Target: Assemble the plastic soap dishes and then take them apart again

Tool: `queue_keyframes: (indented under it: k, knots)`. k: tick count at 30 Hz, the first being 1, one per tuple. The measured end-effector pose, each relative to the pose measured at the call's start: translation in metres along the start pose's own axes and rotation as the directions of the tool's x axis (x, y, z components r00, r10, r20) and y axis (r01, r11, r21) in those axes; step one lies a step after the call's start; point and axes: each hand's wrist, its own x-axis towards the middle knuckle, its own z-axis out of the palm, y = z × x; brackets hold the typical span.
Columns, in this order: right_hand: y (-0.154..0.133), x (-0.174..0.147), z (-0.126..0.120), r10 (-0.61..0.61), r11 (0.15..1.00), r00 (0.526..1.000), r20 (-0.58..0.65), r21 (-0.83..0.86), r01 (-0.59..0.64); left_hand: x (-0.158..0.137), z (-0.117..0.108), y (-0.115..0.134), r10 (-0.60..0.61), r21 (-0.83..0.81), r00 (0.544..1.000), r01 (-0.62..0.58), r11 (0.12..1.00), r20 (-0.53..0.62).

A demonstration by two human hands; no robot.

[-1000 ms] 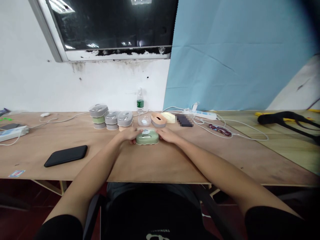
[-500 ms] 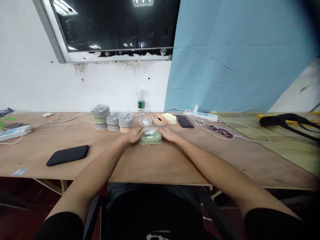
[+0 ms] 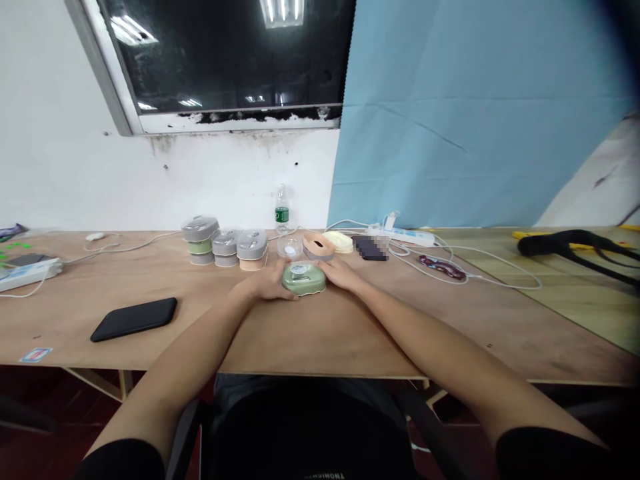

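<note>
Green box (image 3: 304, 279): upright on the table (image 3: 320, 340), between the two hands and straight ahead of the person, a central spot that probably suits both arms equally.
Left hand (image 3: 273, 283): gripping the box's left end, fingers low toward its front edge, likely to stop it sliding toward the body.
Right hand (image 3: 340, 273): curled onto the right end near the far corner; with the left, it seems to brace the box from both sides (how hard either presses, one cannot tell).
Clear dish (image 3: 290, 249): just behind the box, perhaps left there to be close without crowding the fingers.
Peach box (image 3: 319, 245): beside the dish, slot facing up, with a cream piece (image 3: 339, 241) at its right, both within short reach.
Stacks: three of them, a tall one (image 3: 201, 233), a middle one (image 3: 225, 245) and a near one (image 3: 252, 247), grouped left of the dish, presumably piled to save room.
Bottle (image 3: 282, 212): standing by the wall, likely clear of the elbows.
Phone (image 3: 134, 319): flat at the left, well apart from the box.
Power strip (image 3: 407, 236): along the back, probably so its cables run behind the working area.
</note>
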Motion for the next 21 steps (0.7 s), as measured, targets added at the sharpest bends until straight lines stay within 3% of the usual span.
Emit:
queue_keyframes:
  k: [5,8,10,13,17,19,21]
  knots:
    - [0.005,0.006,0.002,0.019,0.990,0.994,-0.104,0.143,-0.004,-0.002,-0.009,0.013,0.105,0.035,0.981,-0.101,0.994,-0.163]
    - [0.004,0.007,0.006,0.109,0.974,0.980,-0.165,0.214,-0.073,-0.003,-0.020,0.016,0.222,0.084,0.933,-0.207,0.975,-0.284]
    - [0.001,0.006,0.009,0.158,0.954,0.970,-0.185,0.282,-0.102,-0.006,-0.027,0.016,0.296,0.133,0.878,-0.264,0.955,-0.377]
    - [-0.005,0.002,0.009,0.169,0.928,0.976,-0.138,0.355,-0.111,-0.010,-0.039,0.011,0.299,0.195,0.755,-0.227,0.954,-0.583]
    - [-0.007,0.000,0.008,0.139,0.940,0.988,-0.069,0.324,-0.110,-0.016,-0.052,-0.004,0.054,0.106,0.536,0.065,0.992,-0.843]
    - [-0.004,0.000,0.010,0.103,0.953,0.994,-0.038,0.290,-0.088,-0.019,-0.057,-0.016,-0.060,0.020,0.413,0.186,0.982,-0.909]
    - [0.000,0.002,0.012,0.067,0.964,0.998,-0.010,0.260,-0.062,-0.022,-0.061,-0.029,-0.145,-0.055,0.322,0.272,0.961,-0.935]
